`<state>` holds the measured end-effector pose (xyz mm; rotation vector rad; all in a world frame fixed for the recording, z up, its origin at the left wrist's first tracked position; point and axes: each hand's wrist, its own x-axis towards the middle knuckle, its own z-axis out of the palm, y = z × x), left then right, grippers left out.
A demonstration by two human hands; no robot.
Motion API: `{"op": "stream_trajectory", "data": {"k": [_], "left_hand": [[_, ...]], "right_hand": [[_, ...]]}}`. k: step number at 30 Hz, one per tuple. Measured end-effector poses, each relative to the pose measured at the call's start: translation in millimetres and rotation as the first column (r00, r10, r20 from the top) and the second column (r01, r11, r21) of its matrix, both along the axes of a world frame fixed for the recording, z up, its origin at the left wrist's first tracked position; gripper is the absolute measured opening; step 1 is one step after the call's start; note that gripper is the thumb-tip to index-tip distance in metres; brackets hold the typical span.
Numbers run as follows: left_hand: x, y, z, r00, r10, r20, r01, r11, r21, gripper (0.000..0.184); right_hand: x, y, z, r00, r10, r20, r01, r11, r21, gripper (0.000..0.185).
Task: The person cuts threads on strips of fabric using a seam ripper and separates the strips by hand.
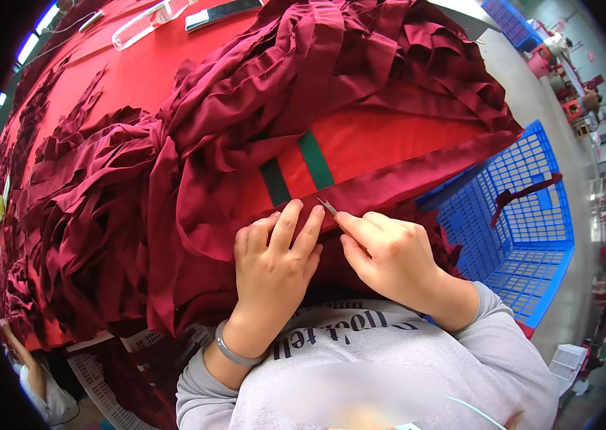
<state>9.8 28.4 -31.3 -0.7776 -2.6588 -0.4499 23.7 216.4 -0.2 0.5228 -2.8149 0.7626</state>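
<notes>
My left hand (pixel 274 254) lies palm down on a strip of dark red cloth (pixel 382 179), its fingers apart and stretched toward the strip's edge. My right hand (pixel 393 251) is closed around a small metal tool with a forked tip (pixel 327 206); I cannot tell if it is a seam ripper or thread snips. Its tip points at the cloth just beyond my left index finger. Past the strip, two dark green bands (pixel 315 159) show on the bright red table cover (pixel 389 132). Most of the tool's handle is hidden inside my fingers.
Heaped dark red strips (pixel 95 208) cover the left side, and another pile (pixel 346 57) lies at the back. A clear plastic bottle (pixel 141 29) and a dark flat device (pixel 223 14) lie beyond. A blue plastic basket (pixel 511 222) stands at right. Another person's arm (pixel 22 351) shows at lower left.
</notes>
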Motion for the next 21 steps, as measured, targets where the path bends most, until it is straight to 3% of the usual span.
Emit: {"op": "stream_trajectory", "data": {"k": [16,19,21], "left_hand": [[1,2,1,1.000,0.012,0.021,-0.013,1.000,0.021,0.050],[1,2,0,1.000,0.010,0.013,-0.011,1.000,0.026,0.050],[1,0,-1,1.000,0.010,0.013,-0.010,1.000,0.028,0.051]], "right_hand": [[-2,-8,1,1.000,-0.020,0.021,0.020,1.000,-0.015,0.026],[-6,-10,-5,0.999,-0.033,-0.016,0.032,0.997,-0.067,0.027],[-9,-13,-10,0.984,-0.108,-0.140,0.099,0.993,-0.067,0.027]]}}
